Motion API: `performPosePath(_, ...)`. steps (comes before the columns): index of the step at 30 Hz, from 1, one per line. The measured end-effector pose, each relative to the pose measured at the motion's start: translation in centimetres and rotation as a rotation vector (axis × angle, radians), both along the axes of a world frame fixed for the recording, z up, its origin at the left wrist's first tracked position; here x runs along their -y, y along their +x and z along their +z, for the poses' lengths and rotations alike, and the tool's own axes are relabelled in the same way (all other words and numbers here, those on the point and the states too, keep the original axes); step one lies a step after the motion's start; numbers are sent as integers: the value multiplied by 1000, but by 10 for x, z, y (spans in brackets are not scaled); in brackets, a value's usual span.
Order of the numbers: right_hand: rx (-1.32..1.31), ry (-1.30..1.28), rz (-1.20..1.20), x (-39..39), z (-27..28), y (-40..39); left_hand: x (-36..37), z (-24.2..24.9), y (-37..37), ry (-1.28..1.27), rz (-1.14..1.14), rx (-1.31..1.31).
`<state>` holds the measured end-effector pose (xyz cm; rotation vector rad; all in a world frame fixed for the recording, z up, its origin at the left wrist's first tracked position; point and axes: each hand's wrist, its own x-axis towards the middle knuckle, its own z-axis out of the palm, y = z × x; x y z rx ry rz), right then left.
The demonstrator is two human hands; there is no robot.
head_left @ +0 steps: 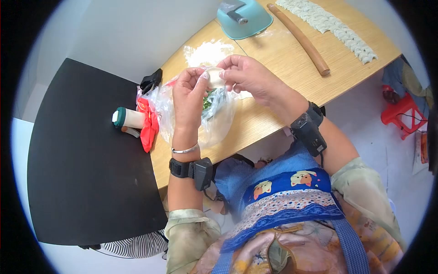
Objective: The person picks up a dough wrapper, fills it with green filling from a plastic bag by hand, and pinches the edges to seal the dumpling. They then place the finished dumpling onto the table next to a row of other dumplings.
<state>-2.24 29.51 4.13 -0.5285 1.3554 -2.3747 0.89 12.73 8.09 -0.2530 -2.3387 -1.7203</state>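
The left hand (pixel 189 93) pinches one side of a wrapper (pixel 215 78) between thumb and fingers. The right hand (pixel 251 77) grips the opposite edge in the same way, so the pale disc of dough is stretched between both hands, over the far part of a clear bag (pixel 219 131). Green filling (pixel 206 101) shows in the bag, partly hidden by the left hand. A silver bracelet (pixel 185 150) circles the left wrist, and each forearm wears a black strapped device.

The bag rests on a wooden worktop (pixel 273 55). Just beyond the bag, flour (pixel 211 51) lies scattered in a white patch. Farther beyond it stands a teal basin (pixel 258 27) with a cleaver (pixel 233 13); whether the blade sits inside or across the top, I cannot tell. Well to the right of the bag lies a rolling pin (pixel 301 40), and farther out on that side, rows of dumplings (pixel 331 28) overlap in a long band. Just left of the bag are a red cloth (pixel 149 128) and a cup (pixel 133 118) with a green lid; a black object (pixel 151 81) lies beyond them, left of the bag's far end.
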Motion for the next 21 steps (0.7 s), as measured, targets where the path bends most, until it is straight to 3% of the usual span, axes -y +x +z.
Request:
performPosePath(4, -27, -6, 34, 0, -3, -2, -1, 2, 4, 53, -13, 15)
performPosePath(6, -54, 3, 21, 2, -3, -3, -2, 2, 5, 236, -49, 119)
performPosePath(9, -163, 32, 14, 7, 0, -7, -4, -1, 6, 245, -83, 229)
performPosePath(12, -292, 93, 39, 11, 1, -24, 11, -6, 2, 169, -98, 194)
performPosePath(16, -383, 153, 13, -3, 15, -56, 31, 0, -1, 262, -40, 120)
performPosePath(19, -502, 205, -190, -10, 24, -75, 50, 3, 2, 312, 17, 150)
performPosePath(21, -365, 245, -149, -23, 29, -79, 66, 1, -1, 339, -35, 168)
